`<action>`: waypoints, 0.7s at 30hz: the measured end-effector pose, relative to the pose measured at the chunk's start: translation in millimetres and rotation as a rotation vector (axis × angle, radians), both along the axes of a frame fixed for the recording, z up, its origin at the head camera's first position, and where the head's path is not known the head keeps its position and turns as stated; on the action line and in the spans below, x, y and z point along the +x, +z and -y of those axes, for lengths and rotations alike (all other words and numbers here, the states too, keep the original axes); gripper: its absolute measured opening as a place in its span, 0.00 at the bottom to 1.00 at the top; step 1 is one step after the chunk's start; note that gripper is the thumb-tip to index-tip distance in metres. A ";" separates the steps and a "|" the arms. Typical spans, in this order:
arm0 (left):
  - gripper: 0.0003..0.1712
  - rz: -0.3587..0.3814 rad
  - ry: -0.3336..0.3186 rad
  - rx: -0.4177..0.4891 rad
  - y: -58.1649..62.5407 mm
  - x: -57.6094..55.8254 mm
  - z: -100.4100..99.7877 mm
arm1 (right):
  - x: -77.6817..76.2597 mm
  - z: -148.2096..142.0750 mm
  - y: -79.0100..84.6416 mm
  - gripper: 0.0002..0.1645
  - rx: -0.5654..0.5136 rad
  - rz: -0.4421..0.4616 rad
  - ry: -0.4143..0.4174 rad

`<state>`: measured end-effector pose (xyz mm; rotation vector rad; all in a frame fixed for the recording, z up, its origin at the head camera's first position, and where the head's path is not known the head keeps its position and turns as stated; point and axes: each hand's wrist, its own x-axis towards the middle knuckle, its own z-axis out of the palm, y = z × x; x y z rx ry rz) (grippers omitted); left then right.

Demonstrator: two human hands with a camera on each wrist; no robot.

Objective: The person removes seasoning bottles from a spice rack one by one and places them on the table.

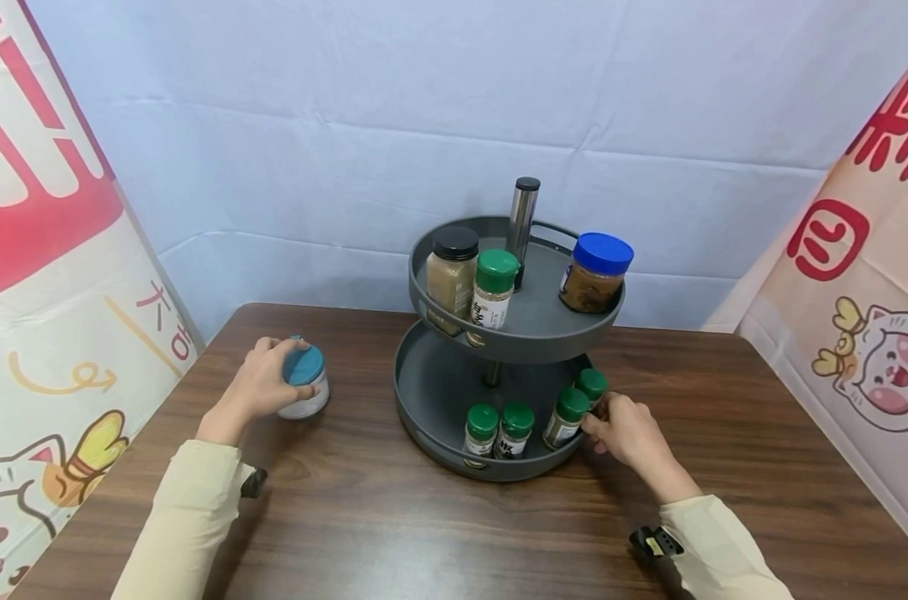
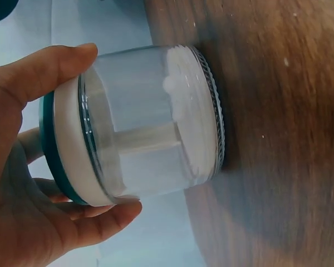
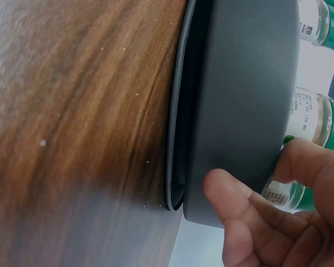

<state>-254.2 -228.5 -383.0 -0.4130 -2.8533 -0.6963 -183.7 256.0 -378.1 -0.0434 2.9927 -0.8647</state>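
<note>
Around the teal lid of a clear jar at the table's left, my left hand curls its thumb and fingers. White contents lie in the bottom of the jar in the left wrist view; whether its base touches the table I cannot tell. My right hand pinches the right rim of the lower tray of a dark grey two-tier turntable. In the right wrist view the thumb is at the rim and the fingers lie against the outer wall. Green-capped spice jars stand just inside.
The upper tray holds a black-capped bottle, a green-capped spice jar and a blue-lidded jar. A metal post rises through it. Fabric backdrops surround the wooden table.
</note>
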 end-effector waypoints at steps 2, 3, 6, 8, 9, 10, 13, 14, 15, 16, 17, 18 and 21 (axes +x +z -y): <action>0.39 0.012 -0.001 0.002 -0.9 -1.4 0.3 | 0.2 -0.1 0.2 0.08 0.000 0.001 0.000; 0.39 0.018 -0.004 0.002 -1.2 -1.7 0.3 | 0.2 -0.2 0.2 0.08 0.002 0.000 0.000; 0.39 0.043 -0.004 0.005 -1.4 -1.9 -0.3 | 0.2 -0.5 -0.3 0.08 0.005 0.000 0.002; 0.39 0.055 -0.003 0.004 -1.4 -1.9 -0.2 | 0.0 -0.6 -0.8 0.08 0.008 -0.001 0.003; 0.39 0.060 -0.004 0.003 -0.9 -1.5 -0.4 | 0.0 -0.6 -1.1 0.08 0.010 -0.002 0.004; 0.40 0.066 -0.002 0.003 -0.4 -1.3 -0.5 | 0.0 -0.6 -1.3 0.08 0.011 -0.002 0.004; 0.39 0.074 -0.004 0.003 0.7 -0.6 -0.3 | 0.1 -0.3 -1.5 0.08 0.014 -0.002 0.002; 0.40 0.075 -0.003 0.002 1.4 -0.2 -0.5 | 0.3 -0.3 -1.4 0.08 0.016 0.000 0.001; 0.40 0.077 -0.003 -0.001 2.4 0.4 -0.7 | 0.4 -0.3 -1.3 0.08 0.018 0.001 -0.001; 0.40 0.077 0.001 -0.007 3.4 0.8 -0.9 | 0.5 -0.3 -1.2 0.08 0.019 0.003 -0.002; 0.40 0.077 0.004 -0.015 4.6 1.2 -1.2 | 0.7 -0.4 -0.9 0.08 0.021 0.004 -0.004; 0.40 0.076 0.009 -0.026 6.2 1.8 -1.7 | 0.9 -0.4 -0.6 0.09 0.022 0.006 -0.006; 0.41 0.060 0.026 -0.063 13.1 4.3 -4.3 | 1.1 -0.5 -0.1 0.10 0.034 0.007 -0.013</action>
